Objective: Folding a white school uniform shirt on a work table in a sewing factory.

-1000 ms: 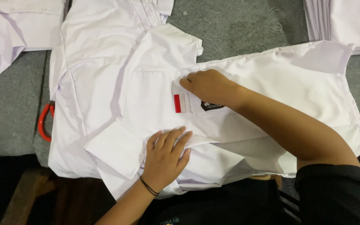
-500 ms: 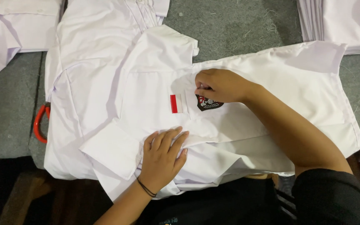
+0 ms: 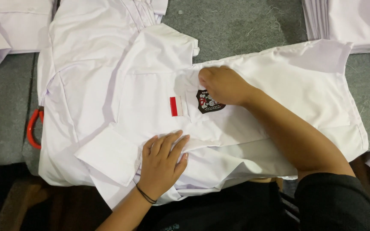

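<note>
Under both hands (image 3: 193,124), white shirt (image 3: 120,98)

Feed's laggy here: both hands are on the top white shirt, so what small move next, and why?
Probably slide the right hand outward from the dark badge, smoothing the white shirt; the left hand already pins its lower edge flat, and folds show between them.

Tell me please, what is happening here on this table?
A person is handling a white shirt spread over other white shirts. The left hand lies flat on the fabric near the collar. The right hand pinches the cloth just above the dark badge on the chest pocket, beside a small red and white patch.
</note>
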